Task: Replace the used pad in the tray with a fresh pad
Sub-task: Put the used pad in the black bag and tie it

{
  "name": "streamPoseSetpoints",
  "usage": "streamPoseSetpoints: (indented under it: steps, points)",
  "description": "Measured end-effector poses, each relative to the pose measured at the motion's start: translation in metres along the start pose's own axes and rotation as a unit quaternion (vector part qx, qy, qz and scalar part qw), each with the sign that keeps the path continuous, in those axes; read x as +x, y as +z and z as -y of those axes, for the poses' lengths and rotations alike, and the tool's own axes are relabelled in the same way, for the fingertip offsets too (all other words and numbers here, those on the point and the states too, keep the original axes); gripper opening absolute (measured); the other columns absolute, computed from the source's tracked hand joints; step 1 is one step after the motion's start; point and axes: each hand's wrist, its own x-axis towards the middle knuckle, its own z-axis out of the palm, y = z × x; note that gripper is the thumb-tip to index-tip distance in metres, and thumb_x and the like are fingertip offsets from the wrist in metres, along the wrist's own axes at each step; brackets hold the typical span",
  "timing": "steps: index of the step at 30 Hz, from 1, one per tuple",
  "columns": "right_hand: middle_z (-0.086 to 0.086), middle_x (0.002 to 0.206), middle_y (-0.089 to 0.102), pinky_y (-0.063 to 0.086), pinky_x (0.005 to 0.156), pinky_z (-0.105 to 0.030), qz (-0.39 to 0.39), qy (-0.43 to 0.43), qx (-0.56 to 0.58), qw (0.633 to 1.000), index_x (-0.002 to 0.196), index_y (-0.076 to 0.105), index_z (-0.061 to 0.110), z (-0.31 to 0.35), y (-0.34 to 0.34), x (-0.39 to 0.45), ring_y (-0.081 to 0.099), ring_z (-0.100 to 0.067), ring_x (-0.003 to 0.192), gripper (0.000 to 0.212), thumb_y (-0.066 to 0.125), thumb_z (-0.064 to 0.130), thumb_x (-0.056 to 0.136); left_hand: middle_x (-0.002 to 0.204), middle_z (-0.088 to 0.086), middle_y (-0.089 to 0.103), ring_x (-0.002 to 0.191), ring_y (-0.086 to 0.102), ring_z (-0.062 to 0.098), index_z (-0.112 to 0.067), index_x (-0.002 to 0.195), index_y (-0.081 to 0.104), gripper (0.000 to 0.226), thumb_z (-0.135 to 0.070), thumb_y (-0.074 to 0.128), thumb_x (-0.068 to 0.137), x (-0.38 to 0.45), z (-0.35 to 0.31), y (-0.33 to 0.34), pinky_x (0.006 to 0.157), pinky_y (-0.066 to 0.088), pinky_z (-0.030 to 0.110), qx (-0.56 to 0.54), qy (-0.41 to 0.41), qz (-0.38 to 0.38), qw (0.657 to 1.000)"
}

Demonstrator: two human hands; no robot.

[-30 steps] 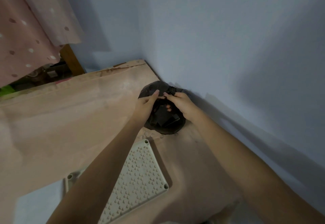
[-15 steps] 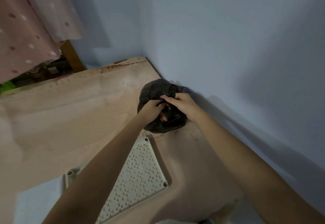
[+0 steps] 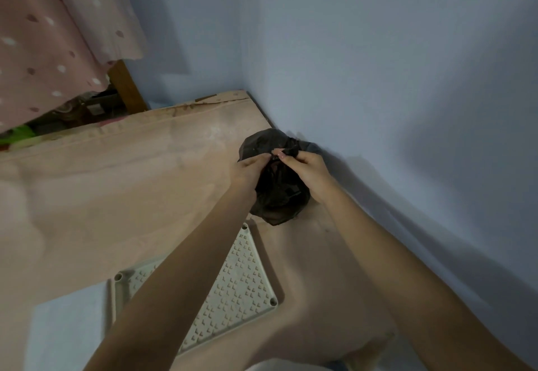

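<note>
black bag (image 3: 276,196) wedged against blue wall (image 3: 378,79), open floor mat (image 3: 116,181) leftward, studded tray (image 3: 241,280) nearer

Left arm: bare forearm runs from the lower left edge up toward the frame centre, nearly straight.
Left hand (image 3: 249,171): back of the hand faces the camera, fingers curled forward and down, tips pinching dark material; the fingertips themselves are mostly hidden.
Right arm: bare forearm enters from the lower right corner and angles up-left, wrist bent slightly inward.
Right hand (image 3: 309,170): fingers (image 3: 286,157) curled, thumb and forefinger pinched on the same dark material, painted nail visible.
Spacing: both hands close together, fingertips nearly meeting, not clearly touching.
</note>
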Motion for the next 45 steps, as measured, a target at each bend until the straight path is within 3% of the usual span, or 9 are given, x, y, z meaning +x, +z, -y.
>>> streamPoseSetpoints:
  steps: [5, 9, 13, 24, 28, 32, 34, 42, 45]
  points:
    - [-0.001, 0.102, 0.073, 0.051, 0.095, -0.034, -0.050, 0.011, 0.053, 0.997, 0.100, 0.074, 0.015, -0.008, 0.002, 0.000, 0.066, -0.015, 0.103, 0.018, 0.067, 0.026, 0.088, 0.109, 0.014, 0.068, 0.098, 0.066, 0.025, -0.010, 0.105, 0.064, 0.034, -0.014, 0.079, 0.075, 0.011, -0.006, -0.012, 0.089, 0.054, 0.036, -0.024, 0.028, -0.049, 0.998]
    - [-0.010, 0.101, 0.072, 0.056, 0.084, -0.028, -0.097, 0.023, 0.122, 0.987, 0.104, 0.068, 0.008, -0.015, -0.017, 0.000, 0.069, -0.020, 0.097, 0.018, 0.064, 0.017, 0.090, 0.089, 0.015, 0.068, 0.068, 0.069, 0.016, -0.004, 0.089, 0.060, 0.011, 0.000, 0.068, 0.083, 0.015, -0.013, -0.032, 0.066, 0.059, 0.023, -0.065, 0.028, -0.042, 0.997]
    - [-0.011, 0.094, 0.073, 0.057, 0.074, -0.026, -0.117, 0.035, 0.102, 0.987, 0.112, 0.065, 0.004, -0.025, -0.041, -0.001, 0.072, -0.020, 0.089, 0.029, 0.064, 0.023, 0.090, 0.061, 0.009, 0.069, 0.048, 0.067, 0.012, -0.003, 0.080, 0.056, 0.013, 0.005, 0.065, 0.085, 0.025, -0.016, -0.052, 0.065, 0.058, 0.027, -0.095, 0.002, -0.047, 0.994]
    - [-0.020, 0.101, 0.066, 0.058, 0.070, -0.028, -0.186, 0.099, 0.263, 0.942, 0.104, 0.058, -0.003, -0.051, -0.064, 0.008, 0.071, -0.021, 0.086, 0.022, 0.052, 0.016, 0.097, 0.080, 0.014, 0.065, 0.050, 0.067, 0.012, -0.002, 0.089, 0.056, 0.011, 0.000, 0.066, 0.085, 0.074, -0.008, -0.077, 0.058, 0.059, 0.025, -0.080, -0.031, -0.084, 0.993]
    - [-0.019, 0.112, 0.060, 0.048, 0.093, -0.035, -0.231, 0.134, 0.336, 0.903, 0.093, 0.055, 0.004, -0.054, -0.066, 0.004, 0.063, -0.021, 0.088, 0.017, 0.046, 0.016, 0.100, 0.060, 0.004, 0.067, 0.061, 0.065, 0.011, -0.005, 0.081, 0.058, 0.009, -0.002, 0.065, 0.087, 0.096, -0.010, -0.099, 0.079, 0.054, 0.026, -0.134, -0.068, -0.115, 0.982]
    - [-0.022, 0.128, 0.053, 0.041, 0.104, -0.036, -0.259, 0.159, 0.347, 0.887, 0.090, 0.055, 0.006, -0.061, -0.068, -0.001, 0.057, -0.030, 0.113, 0.017, 0.045, 0.016, 0.100, 0.050, -0.002, 0.066, 0.071, 0.063, 0.011, -0.007, 0.079, 0.059, 0.012, -0.001, 0.065, 0.087, 0.115, -0.008, -0.120, 0.080, 0.052, 0.025, -0.133, -0.079, -0.131, 0.979]
    - [-0.021, 0.124, 0.057, 0.041, 0.105, -0.034, -0.265, 0.164, 0.350, 0.884, 0.090, 0.055, 0.007, -0.067, -0.069, 0.000, 0.062, -0.025, 0.099, 0.018, 0.046, 0.017, 0.100, 0.049, -0.002, 0.066, 0.069, 0.063, 0.011, -0.008, 0.078, 0.059, 0.012, -0.001, 0.065, 0.086, 0.122, -0.006, -0.124, 0.079, 0.052, 0.024, -0.128, -0.084, -0.135, 0.979]
    - [-0.021, 0.126, 0.058, 0.056, 0.075, -0.023, -0.308, 0.162, 0.353, 0.868, 0.091, 0.058, 0.008, -0.086, -0.076, 0.014, 0.063, -0.022, 0.095, 0.018, 0.049, 0.022, 0.098, 0.052, 0.002, 0.066, 0.059, 0.064, 0.012, -0.004, 0.082, 0.059, 0.009, -0.001, 0.066, 0.086, 0.132, -0.001, -0.117, 0.079, 0.055, 0.028, -0.079, -0.070, -0.148, 0.983]
    - [-0.017, 0.117, 0.066, 0.057, 0.064, -0.027, -0.264, 0.208, 0.331, 0.882, 0.099, 0.066, 0.010, -0.089, -0.067, 0.013, 0.068, -0.021, 0.092, 0.032, 0.057, 0.039, 0.093, 0.096, 0.017, 0.065, 0.080, 0.068, 0.025, 0.005, 0.112, 0.056, 0.026, -0.007, 0.062, 0.090, 0.136, 0.009, -0.105, 0.081, 0.056, 0.036, 0.076, -0.024, -0.198, 0.977]
